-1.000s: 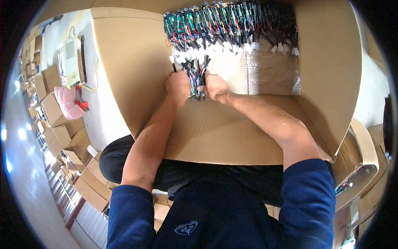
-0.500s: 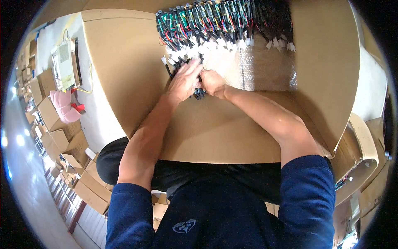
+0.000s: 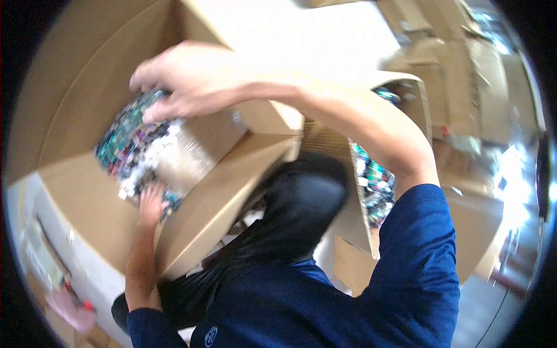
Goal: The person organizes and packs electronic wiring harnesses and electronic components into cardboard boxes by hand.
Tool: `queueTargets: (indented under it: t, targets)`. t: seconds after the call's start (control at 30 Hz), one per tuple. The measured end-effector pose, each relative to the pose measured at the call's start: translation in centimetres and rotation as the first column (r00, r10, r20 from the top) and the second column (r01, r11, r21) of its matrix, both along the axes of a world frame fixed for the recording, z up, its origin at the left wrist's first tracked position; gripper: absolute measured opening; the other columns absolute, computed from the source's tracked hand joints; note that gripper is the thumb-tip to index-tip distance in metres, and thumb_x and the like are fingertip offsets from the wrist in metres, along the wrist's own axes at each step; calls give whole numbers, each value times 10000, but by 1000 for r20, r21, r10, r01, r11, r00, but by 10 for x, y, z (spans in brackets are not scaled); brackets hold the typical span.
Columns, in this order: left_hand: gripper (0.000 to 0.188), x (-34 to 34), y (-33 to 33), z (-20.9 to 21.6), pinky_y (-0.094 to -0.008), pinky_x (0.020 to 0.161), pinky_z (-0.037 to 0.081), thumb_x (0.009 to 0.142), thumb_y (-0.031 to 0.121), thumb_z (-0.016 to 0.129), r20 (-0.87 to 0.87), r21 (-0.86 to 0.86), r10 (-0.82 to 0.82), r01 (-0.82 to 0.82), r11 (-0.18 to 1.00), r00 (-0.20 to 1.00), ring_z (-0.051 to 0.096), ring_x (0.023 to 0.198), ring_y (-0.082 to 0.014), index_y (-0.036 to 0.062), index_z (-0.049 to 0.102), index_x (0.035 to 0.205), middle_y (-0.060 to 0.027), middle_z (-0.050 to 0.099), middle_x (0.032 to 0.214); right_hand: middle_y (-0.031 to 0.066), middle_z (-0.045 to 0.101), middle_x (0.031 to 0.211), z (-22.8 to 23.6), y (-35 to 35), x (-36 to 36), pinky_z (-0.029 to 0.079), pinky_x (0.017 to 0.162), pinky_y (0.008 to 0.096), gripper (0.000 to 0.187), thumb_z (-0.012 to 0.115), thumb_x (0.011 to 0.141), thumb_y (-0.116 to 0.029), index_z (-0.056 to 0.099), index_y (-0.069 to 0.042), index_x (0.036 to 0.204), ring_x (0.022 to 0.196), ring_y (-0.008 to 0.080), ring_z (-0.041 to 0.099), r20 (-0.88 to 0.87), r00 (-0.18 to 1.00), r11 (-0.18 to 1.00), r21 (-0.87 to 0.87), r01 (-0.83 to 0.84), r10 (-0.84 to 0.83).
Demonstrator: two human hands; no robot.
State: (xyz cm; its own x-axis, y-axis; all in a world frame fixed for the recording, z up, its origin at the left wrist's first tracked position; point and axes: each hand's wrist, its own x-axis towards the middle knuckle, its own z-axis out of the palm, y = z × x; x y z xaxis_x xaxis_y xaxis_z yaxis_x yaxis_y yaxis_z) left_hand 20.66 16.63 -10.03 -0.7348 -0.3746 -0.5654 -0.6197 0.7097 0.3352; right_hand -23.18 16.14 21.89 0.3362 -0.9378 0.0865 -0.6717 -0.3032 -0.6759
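Note:
A large cardboard box [image 3: 75, 191] stands before me, holding a packed row of green circuit boards [image 3: 119, 139] with coloured wires. White connectors [image 3: 145, 165] hang along the near side of that row. My left hand [image 3: 152, 203] reaches down inside, its fingers spread over a small dark cluster of boards [image 3: 172, 200] at the near end. Higher up and closer to the camera is my right hand [image 3: 188, 81], its thumb and fingers apart with nothing visible between them. It overlaps part of the row. Motion blurs the whole picture.
Clear bubble wrap [image 3: 194, 159] lines the box floor beside the boards. To the right, a second open carton [image 3: 365, 232] contains more wired boards [image 3: 374, 185], partly behind my right arm. Flattened cardboard [image 3: 441, 87] stands farther right. My black-trousered leg [image 3: 290, 203] lies between the boxes.
The view has swung to the right, bringing the second carton into sight. My right hand has left the cluster by the left hand and lifted; my left hand stays there with fingers spread.

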Motion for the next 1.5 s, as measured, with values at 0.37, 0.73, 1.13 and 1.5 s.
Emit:
queueTargets:
  t: [0.37,0.73,1.13,1.5]
  targets:
    - [691,-72,-30,62,-473,1162,395,803,202,823,232,-69,-177,198,978,956,475,1394,-382,31,544,1412,-208,535,1480,112,700,1123,93,475,-129,538,987,354,443,748,979,-257,630,60,1264,1076,209,670,-283,432,302,406,863,-856]
    - [478,-109,17,155,-420,935,527,961,153,675,-134,57,112,-105,993,985,694,1034,-348,-94,573,1357,-265,710,1133,215,716,814,2,646,-89,543,755,442,489,710,940,-443,737,43,973,778,336,710,-441,-100,-154,88,984,-892]
    - [275,-80,14,105,-395,801,565,959,124,683,-250,360,211,-111,926,945,724,854,-267,-60,657,1162,-198,750,971,260,523,1412,-25,649,-41,402,1160,439,1051,953,659,-334,432,53,1485,1339,404,492,-555,348,361,91,928,-756]
    - [349,-77,7,110,-442,846,563,932,86,664,-166,220,121,-83,972,979,729,947,-395,-63,641,1247,-256,741,1049,153,592,1332,12,632,-33,349,1202,472,683,920,624,-192,609,-26,1210,1319,351,514,-718,385,606,-66,792,-581]
